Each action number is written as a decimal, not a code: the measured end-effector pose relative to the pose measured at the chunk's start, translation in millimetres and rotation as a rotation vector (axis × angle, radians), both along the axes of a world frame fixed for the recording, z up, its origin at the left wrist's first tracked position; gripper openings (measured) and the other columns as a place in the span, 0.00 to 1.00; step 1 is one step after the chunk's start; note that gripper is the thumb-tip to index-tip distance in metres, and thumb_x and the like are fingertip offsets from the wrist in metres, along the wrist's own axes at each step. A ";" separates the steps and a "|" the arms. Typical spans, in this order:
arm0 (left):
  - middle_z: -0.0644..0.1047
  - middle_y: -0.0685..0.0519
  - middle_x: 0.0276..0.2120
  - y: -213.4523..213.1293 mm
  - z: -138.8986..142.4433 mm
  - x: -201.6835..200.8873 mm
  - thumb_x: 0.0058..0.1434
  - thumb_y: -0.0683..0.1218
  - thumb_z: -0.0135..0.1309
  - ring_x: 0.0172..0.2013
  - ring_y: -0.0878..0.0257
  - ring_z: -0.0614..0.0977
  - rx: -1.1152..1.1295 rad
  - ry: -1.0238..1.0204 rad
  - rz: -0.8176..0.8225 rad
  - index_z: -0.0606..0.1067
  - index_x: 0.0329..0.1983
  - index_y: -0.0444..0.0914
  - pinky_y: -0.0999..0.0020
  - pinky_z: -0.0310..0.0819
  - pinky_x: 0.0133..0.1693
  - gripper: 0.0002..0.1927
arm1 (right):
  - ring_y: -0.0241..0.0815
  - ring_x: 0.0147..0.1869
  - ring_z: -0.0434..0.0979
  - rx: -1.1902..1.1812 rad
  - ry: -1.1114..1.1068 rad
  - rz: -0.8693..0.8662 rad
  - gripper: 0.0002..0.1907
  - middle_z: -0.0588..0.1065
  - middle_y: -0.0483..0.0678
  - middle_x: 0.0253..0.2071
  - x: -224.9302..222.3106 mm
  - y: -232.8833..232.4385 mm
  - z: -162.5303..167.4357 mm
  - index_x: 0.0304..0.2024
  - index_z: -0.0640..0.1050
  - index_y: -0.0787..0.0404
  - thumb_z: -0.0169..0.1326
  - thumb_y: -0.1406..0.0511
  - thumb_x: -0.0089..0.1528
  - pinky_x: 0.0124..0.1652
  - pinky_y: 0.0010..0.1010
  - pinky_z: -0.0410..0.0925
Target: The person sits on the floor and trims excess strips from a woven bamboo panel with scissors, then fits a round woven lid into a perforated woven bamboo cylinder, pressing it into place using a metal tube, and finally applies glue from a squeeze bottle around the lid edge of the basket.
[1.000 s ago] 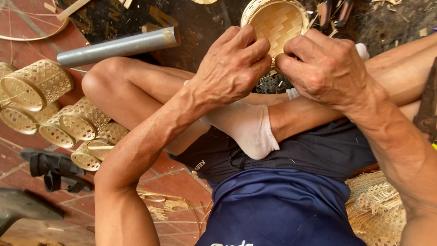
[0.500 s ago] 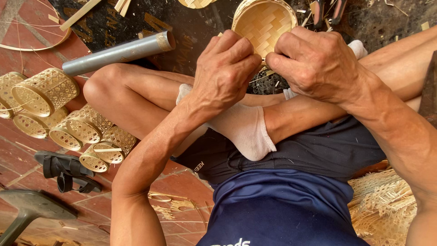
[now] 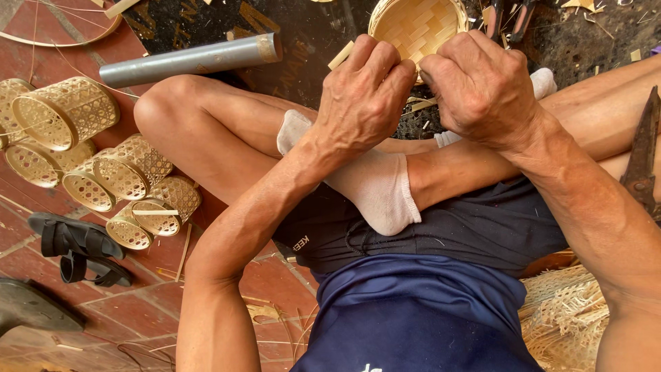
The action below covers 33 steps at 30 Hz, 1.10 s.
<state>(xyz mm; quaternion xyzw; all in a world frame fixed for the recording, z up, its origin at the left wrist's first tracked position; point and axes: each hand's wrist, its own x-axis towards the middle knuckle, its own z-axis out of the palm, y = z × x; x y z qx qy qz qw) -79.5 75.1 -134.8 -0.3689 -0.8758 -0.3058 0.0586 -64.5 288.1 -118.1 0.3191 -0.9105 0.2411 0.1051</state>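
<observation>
Both hands are working at the near rim of a small round woven bamboo basket point(image 3: 418, 26), which is sitting past the crossed legs with its open mouth facing up toward the camera; being round, it has no clear long axis. The left hand point(image 3: 365, 96) and right hand point(image 3: 482, 86) are curling shut, fingertips pinching the rim. A grey tube point(image 3: 191, 60) is lying leftward. Finished woven cylinders point(image 3: 103, 162) are lying on the red tile floor point(image 3: 138, 310) beside black sandals point(image 3: 79, 248).

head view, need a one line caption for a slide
Left hand and right hand grip the rim of a small woven basket above crossed legs, finished baskets alongside.
</observation>
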 end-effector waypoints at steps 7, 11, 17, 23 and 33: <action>0.68 0.50 0.39 2.4 -4.4 0.8 0.60 0.40 0.60 0.43 0.55 0.73 0.007 0.013 0.024 0.73 0.47 0.34 0.64 0.76 0.40 0.13 | 0.47 0.41 0.75 -0.046 -0.051 -0.014 0.09 0.71 0.50 0.36 0.2 0.8 -4.2 0.41 0.75 0.67 0.62 0.76 0.61 0.37 0.33 0.69; 0.68 0.50 0.39 2.4 -6.2 -0.6 0.60 0.40 0.59 0.43 0.55 0.73 0.016 0.002 0.037 0.73 0.46 0.33 0.65 0.76 0.39 0.13 | 0.48 0.40 0.75 -0.072 -0.058 -0.003 0.10 0.71 0.51 0.35 -3.5 1.1 -8.0 0.42 0.76 0.66 0.64 0.75 0.61 0.38 0.35 0.70; 0.68 0.50 0.38 2.0 -9.7 -1.8 0.62 0.40 0.58 0.42 0.57 0.73 0.006 -0.006 0.026 0.74 0.44 0.32 0.67 0.76 0.37 0.10 | 0.46 0.38 0.75 -0.069 -0.074 -0.005 0.08 0.71 0.50 0.34 -8.0 -1.4 -9.4 0.39 0.75 0.67 0.63 0.76 0.63 0.37 0.32 0.70; 0.68 0.49 0.40 0.5 -8.7 -3.2 0.63 0.40 0.55 0.44 0.56 0.73 0.010 -0.062 -0.014 0.74 0.45 0.32 0.66 0.78 0.41 0.09 | 0.46 0.37 0.75 -0.027 -0.100 0.017 0.10 0.72 0.50 0.34 -11.2 -1.8 4.0 0.40 0.78 0.66 0.66 0.75 0.59 0.36 0.33 0.70; 0.72 0.49 0.41 -9.4 10.3 -16.8 0.62 0.39 0.54 0.48 0.55 0.74 -0.050 -0.276 -0.124 0.78 0.43 0.32 0.65 0.79 0.42 0.08 | 0.45 0.36 0.76 0.025 -0.210 0.106 0.07 0.74 0.48 0.34 -22.7 -0.2 22.3 0.40 0.81 0.66 0.64 0.74 0.60 0.35 0.33 0.70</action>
